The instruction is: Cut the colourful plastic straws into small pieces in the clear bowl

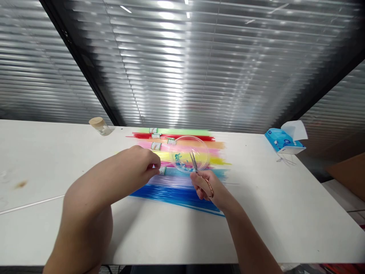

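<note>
My left hand (145, 161) is closed on a thin pale straw (31, 204), whose long end runs out to the left past my forearm and whose short tip reaches toward the bowl. Scissors with rose-gold handles (211, 189) are in my right hand (207, 184), their blades slightly apart and pointing up over the bowl's near right side. The clear round bowl (205, 146) holds small blue-green pieces (178, 156). Beneath it lie bundles of coloured straws, among them red (194, 137), yellow (222, 161) and dark blue (176, 196), several with paper labels (156, 145).
On the white table (159, 232), a glass jar with a wooden lid (97, 121) stands tilted in view at the back left. A blue tissue box (281, 140) sits at the back right. Metallic blinds (171, 68) rise behind the table; a cardboard box (349, 173) is beyond its right edge.
</note>
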Available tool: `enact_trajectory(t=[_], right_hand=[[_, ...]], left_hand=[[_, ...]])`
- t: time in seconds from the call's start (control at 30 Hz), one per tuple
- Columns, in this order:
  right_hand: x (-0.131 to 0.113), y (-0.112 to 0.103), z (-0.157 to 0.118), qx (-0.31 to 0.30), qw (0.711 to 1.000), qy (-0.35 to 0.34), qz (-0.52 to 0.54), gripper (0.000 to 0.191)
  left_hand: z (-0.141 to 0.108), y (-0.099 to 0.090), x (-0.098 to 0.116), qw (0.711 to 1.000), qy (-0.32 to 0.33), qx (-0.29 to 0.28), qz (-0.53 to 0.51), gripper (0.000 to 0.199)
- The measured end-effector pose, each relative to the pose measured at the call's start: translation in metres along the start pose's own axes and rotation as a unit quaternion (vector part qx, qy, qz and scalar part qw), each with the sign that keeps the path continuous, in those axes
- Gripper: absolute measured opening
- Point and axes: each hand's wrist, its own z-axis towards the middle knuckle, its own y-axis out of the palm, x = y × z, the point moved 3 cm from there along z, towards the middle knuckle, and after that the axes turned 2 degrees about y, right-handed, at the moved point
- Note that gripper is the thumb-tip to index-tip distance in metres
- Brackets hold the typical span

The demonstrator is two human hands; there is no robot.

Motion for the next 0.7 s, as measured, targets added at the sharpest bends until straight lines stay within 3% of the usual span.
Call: enact_trajectory(t=[0.2,0.7], right_hand=[[-0.0046,0.0028,-0.002,-0.029,0.999,-0.028,-0.031,0.061],[-0.001,0.0011,0.0018,-0.026,0.998,-0.037,-0.034,0.062]], left_hand=[[0.0006,0.0007,0.0043,1.0,0.012,-0.014,-0.004,0.027],[0.0013,0.0051,0.0054,1.0,0.013,-0.019,-0.01,0.028]])
